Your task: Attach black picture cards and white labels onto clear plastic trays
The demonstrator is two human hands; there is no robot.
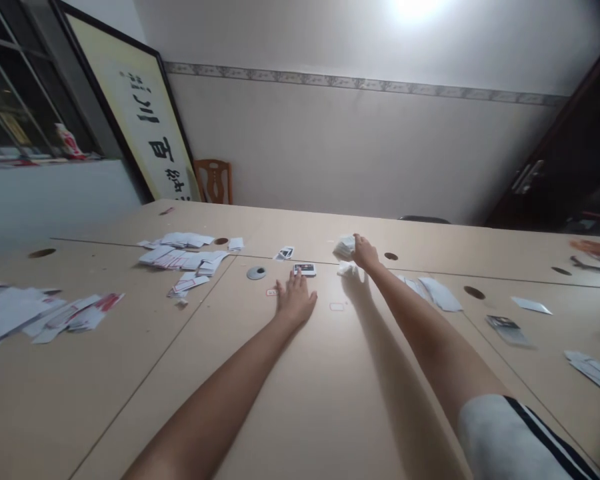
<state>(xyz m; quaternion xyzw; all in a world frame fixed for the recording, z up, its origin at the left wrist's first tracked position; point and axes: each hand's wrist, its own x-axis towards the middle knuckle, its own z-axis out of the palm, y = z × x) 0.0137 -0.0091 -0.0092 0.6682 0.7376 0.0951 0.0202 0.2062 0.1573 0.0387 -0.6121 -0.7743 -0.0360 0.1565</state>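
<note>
The head camera peers forward and down, right across the table (280,400) (wall (355,147) at upper centre)!

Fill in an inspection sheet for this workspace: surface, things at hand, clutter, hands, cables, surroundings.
Surface: light wood-toned table with seams and round holes, one at right.
Things at hand: dark-and-white card at the left fingertips; white stack at the right fingers.
Clutter: heaped paper slips left of centre; larger white sheets at far left; more papers to the right.
Hands: left hand palm down, fingers spread; right hand at the stack's right edge, grip unclear.
Cables: nothing seen.
Surroundings: pale wall, framed calligraphy, wooden chair, window at left.
</note>
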